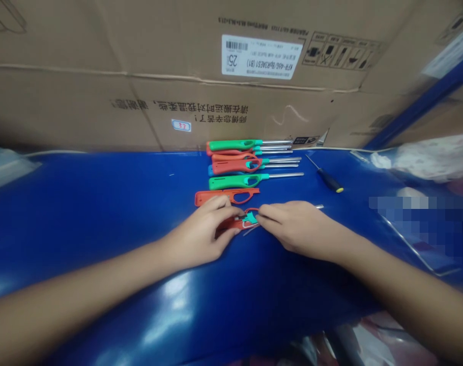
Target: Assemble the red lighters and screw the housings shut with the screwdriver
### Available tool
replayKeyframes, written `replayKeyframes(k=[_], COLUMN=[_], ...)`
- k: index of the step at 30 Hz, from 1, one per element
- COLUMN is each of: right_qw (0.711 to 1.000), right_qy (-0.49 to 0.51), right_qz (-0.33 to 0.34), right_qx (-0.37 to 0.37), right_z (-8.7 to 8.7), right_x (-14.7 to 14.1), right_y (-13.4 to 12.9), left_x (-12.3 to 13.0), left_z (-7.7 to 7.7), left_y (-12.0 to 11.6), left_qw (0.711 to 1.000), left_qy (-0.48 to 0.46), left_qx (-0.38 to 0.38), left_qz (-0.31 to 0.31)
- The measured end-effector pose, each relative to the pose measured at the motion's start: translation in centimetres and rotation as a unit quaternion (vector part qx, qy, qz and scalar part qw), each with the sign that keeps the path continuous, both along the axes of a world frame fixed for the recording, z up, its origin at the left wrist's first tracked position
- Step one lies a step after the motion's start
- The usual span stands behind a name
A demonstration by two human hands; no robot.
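Observation:
Between my hands lies an opened long-nose lighter (249,219), its red half-shell showing a teal trigger and a thin white wire inside. My left hand (208,229) is closed round the handle end, with thumb and fingertips on the inner parts. At the trigger end my right hand (292,223) pinches the lighter; its fingers cover most of the nozzle, and a metal tip shows past the knuckles. Just beyond my left hand rests a loose orange half-shell (208,197). Farther back is a green lighter (235,181), and behind it a stack of red, green and blue lighters (233,165).
A screwdriver (329,180) with a black and yellow handle lies right of the lighters. A large cardboard box (170,46) walls off the back of the blue table (102,203). Plastic bags (430,157) sit at the right, and another plastic bag (6,165) lies far left.

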State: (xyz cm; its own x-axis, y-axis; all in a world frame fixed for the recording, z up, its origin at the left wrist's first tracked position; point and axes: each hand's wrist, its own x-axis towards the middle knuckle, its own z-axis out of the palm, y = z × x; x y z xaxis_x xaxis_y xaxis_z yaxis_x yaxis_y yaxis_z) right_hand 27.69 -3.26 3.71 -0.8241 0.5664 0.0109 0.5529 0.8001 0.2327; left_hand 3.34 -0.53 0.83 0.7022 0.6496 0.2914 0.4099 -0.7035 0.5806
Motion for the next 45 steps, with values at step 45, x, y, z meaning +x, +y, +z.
replayKeyframes(k=[45], right_qw=[0.896], right_qy=[0.31], right_qz=[-0.109], right_qx=[-0.298], right_z=[-0.2], right_x=[1.6], right_y=[1.9], left_x=[-0.5], left_z=[-0.4], left_y=[-0.3], left_qw=[0.989], left_qy=[0.031], left_qx=[0.126], left_qz=[-0.066])
